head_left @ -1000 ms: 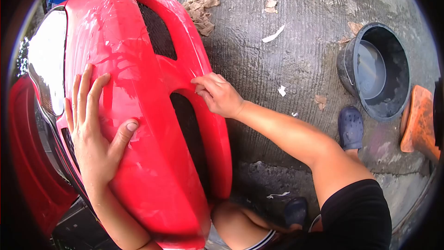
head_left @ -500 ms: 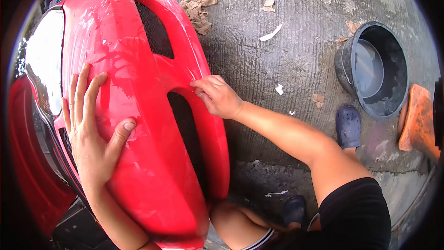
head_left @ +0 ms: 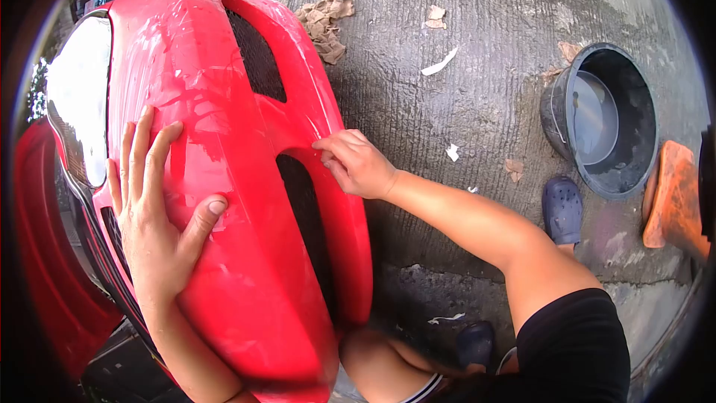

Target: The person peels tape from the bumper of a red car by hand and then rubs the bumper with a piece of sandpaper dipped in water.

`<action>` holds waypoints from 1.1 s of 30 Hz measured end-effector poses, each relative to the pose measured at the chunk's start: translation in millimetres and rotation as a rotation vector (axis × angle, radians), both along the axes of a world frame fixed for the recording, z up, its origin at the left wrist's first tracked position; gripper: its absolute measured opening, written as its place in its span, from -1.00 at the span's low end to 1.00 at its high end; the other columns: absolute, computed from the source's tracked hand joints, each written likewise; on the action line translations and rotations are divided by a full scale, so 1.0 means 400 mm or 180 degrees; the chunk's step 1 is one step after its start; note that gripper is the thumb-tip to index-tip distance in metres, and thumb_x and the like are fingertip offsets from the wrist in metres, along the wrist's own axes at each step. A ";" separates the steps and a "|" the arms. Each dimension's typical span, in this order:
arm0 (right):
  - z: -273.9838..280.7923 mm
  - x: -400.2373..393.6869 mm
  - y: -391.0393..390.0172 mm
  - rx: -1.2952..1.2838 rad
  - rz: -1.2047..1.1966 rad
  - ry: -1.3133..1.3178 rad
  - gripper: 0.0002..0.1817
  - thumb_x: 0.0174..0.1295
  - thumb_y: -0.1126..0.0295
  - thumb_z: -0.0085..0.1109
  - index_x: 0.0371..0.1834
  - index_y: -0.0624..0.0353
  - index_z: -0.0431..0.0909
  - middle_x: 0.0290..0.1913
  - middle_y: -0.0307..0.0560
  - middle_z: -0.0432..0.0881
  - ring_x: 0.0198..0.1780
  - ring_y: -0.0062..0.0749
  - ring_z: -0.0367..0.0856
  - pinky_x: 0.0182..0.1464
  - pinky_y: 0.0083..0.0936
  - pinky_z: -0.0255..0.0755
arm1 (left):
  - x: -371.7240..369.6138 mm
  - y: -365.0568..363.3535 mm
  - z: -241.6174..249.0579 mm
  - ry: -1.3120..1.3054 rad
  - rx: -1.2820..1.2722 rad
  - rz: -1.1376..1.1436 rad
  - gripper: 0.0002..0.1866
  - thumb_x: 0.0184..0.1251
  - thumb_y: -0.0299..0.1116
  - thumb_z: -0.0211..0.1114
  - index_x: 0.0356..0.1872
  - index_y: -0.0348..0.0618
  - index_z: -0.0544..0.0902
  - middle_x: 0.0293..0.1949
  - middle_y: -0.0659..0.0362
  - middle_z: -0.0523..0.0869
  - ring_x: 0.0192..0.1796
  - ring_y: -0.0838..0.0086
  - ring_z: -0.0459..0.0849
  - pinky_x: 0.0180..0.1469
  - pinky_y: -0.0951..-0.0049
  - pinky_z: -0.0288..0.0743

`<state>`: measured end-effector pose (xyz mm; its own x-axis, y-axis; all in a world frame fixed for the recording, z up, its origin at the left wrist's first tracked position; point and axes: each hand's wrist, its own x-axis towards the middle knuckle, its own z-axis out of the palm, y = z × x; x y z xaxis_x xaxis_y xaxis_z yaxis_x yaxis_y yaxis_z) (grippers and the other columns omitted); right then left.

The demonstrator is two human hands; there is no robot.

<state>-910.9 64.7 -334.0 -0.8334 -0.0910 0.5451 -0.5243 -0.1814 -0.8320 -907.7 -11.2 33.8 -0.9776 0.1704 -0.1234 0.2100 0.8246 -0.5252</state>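
A glossy red car bumper (head_left: 253, 269), wet or filmy on top, fills the left half of the head view. My left hand (head_left: 153, 216) lies flat on its upper face, fingers spread, close to the headlight (head_left: 78, 97). At the bumper's lower lip is my right hand (head_left: 362, 168), its thumb and fingers pinched together against the red edge. Whatever is in that pinch is too small or hidden to make out. Two dark mesh openings, an upper grille (head_left: 257, 52) and a lower grille (head_left: 304, 216), sit in the bumper beside the right hand.
On the rough concrete (head_left: 462, 112) stands a black bucket (head_left: 634, 89) holding cloudy water. An orange object (head_left: 671, 186) is beside it. Crumpled brown paper (head_left: 324, 26) and white scraps such as a strip (head_left: 440, 61) litter the ground. Blue clogs (head_left: 561, 209) are on the feet.
The view has shifted slightly, so most things appear a little lower. My right hand stays pinched at nearly the same spot on the lip; my left hand remains flat on the bumper.
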 end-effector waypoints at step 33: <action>0.081 0.147 0.062 0.1279 0.0413 0.0199 -0.76 0.46 0.33 0.26 -0.24 0.34 0.66 0.29 0.35 0.68 0.46 0.30 0.58 0.67 0.17 0.25 | 0.000 -0.001 -0.001 -0.0011 0.0058 -0.0029 0.01 0.25 0.43 0.47 0.62 0.03 0.52 0.74 0.05 0.36 0.81 0.02 0.20 0.81 -0.21 -0.18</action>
